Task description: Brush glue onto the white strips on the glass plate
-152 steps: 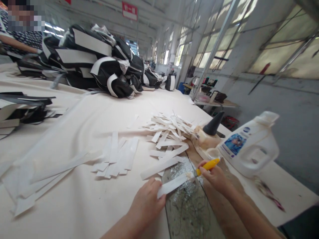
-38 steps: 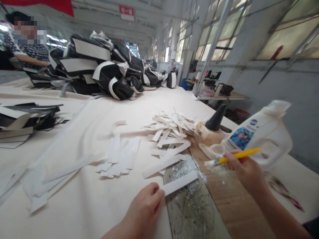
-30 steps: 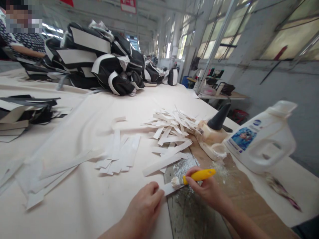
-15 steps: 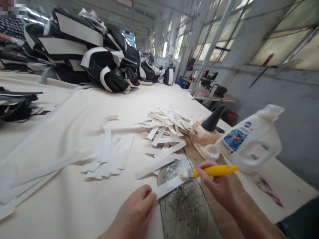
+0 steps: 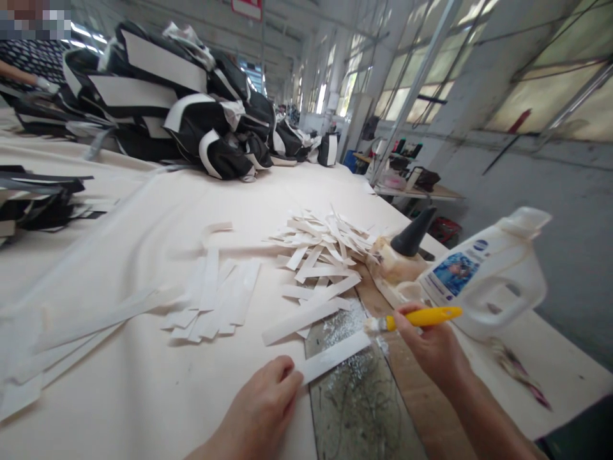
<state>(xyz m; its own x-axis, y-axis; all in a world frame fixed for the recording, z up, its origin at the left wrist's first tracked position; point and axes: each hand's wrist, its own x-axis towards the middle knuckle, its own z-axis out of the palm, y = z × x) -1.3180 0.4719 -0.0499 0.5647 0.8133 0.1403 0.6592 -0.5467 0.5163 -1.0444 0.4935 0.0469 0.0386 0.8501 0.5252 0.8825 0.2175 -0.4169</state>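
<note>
My left hand (image 5: 268, 399) pinches the near end of a white strip (image 5: 338, 356), which lies slantwise across a stained grey board (image 5: 357, 412). In my right hand (image 5: 426, 342) is a paintbrush (image 5: 426, 317) with a yellow handle. Its pale bristles are at the far end of the strip; whether they touch it I cannot tell. White specks of what looks like glue cover the board around the strip. Beyond the board lies a loose heap of white strips (image 5: 325, 239), a few of them reaching over the board's far edge.
Right of the board stand a white jug (image 5: 502, 275) and a glue-smeared container with a black cone (image 5: 414, 233). More strips (image 5: 215, 300) lie to the left. Black-and-white padded pieces (image 5: 167, 96) are piled at the back; a person (image 5: 33, 67) is behind them.
My right hand has drawn the paintbrush to the right, from on top of the strip to its far end. My left hand still holds the strip in place. The view has shifted slightly.
</note>
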